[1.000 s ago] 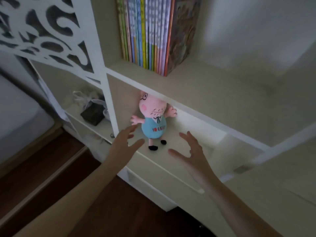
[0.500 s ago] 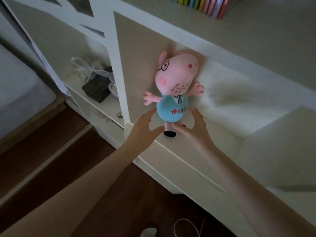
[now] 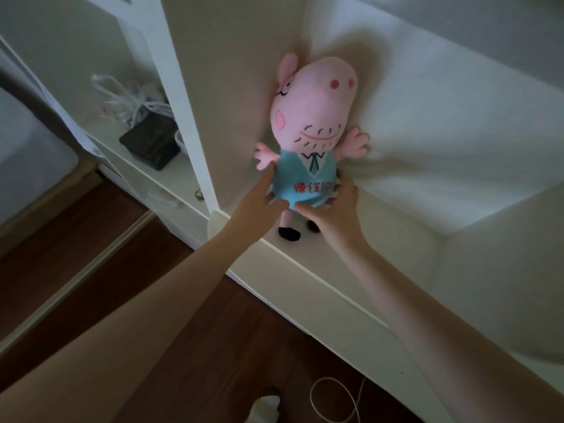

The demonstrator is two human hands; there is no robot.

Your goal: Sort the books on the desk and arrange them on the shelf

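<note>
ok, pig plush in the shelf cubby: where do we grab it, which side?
Grip the pig plush by its blue torso, one hand per flank, from the open front of the cubby. It stands upright, backed into the corner, so the rear is blocked; the head is wide, the legs thin. The left hand and right hand hold it just there.

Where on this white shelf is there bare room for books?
Right of the pink plush pig, which the left hand and right hand grip, the white shelf floor lies bare. Left of the white divider it is crowded: black box, clear plastic wrapping.
</note>
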